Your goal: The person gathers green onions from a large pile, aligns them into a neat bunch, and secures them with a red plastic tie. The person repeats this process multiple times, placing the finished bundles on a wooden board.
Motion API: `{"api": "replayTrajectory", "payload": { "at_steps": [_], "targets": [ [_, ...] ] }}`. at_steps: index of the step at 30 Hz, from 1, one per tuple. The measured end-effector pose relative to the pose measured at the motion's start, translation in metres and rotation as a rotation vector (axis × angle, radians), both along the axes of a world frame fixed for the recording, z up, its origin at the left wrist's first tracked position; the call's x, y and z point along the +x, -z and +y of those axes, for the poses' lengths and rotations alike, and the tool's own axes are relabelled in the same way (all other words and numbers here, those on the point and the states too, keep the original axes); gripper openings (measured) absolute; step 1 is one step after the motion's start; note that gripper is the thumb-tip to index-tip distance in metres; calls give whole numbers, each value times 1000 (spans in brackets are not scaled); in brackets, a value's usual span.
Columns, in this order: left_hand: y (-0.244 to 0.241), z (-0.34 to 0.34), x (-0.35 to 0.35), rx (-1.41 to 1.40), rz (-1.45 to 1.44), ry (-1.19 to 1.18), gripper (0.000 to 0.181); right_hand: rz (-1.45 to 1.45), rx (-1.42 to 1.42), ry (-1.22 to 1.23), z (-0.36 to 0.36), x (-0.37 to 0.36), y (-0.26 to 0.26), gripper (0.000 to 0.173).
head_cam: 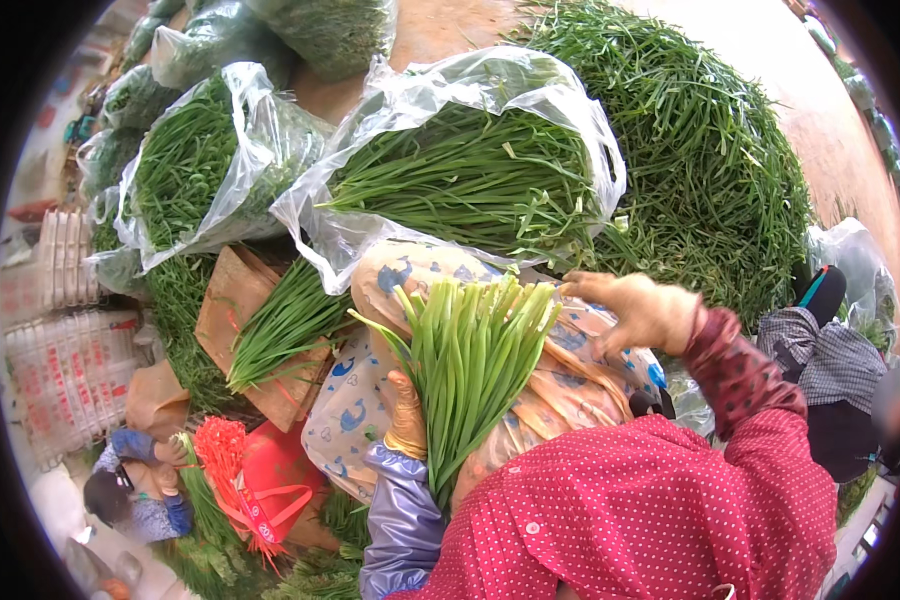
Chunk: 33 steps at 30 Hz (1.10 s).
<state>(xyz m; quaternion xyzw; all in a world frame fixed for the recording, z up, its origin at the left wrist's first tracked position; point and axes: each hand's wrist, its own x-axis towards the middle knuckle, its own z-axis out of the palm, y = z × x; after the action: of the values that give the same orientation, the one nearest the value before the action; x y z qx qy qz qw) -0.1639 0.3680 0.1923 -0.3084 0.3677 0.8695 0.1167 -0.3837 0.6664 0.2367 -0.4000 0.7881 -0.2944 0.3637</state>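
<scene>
My left hand (406, 420), in a yellowish glove, holds a thick bundle of garlic chives (469, 360) over my lap. The cut pale ends point up and away from me, and the green leaves hang towards my body. My right hand (637, 311) is just right of the cut ends, fingers spread, with nothing seen in it. Beyond my knees an open clear plastic bag (607, 157) is filled with chives. A smaller bunch of chives (289, 322) lies on a brown board at the left.
A large heap of loose chives (690, 150) stands beyond at the right. Another filled plastic bag (251, 142) stands at the upper left. Red ties (229, 457) hang by a red bag at the lower left. White plastic crates (71, 375) and a person (131, 487) are farther left; another person (840, 375) is at right.
</scene>
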Motion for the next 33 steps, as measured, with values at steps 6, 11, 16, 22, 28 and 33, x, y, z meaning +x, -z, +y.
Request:
{"api": "replayTrajectory", "payload": {
  "at_steps": [6,11,16,22,28,33],
  "targets": [
    [-25,-5,-4,-31,-35,86,88,-826,-644,239,-81,25,5,126],
    [9,-8,-2,176,-82,247,74,-1150,-810,199,-135,25,3,139],
    [30,-11,-2,309,100,158,74,-1252,-695,97,-153,30,-8,132],
    [-3,-20,-8,-158,433,-28,80,-1300,-649,264,-154,36,-24,114],
    [-87,18,-10,-1372,188,348,128,-1010,-567,149,-174,43,-44,119],
    [-78,29,-9,-1304,145,261,117,-838,-526,129,-182,63,-64,61]
  ]
}}
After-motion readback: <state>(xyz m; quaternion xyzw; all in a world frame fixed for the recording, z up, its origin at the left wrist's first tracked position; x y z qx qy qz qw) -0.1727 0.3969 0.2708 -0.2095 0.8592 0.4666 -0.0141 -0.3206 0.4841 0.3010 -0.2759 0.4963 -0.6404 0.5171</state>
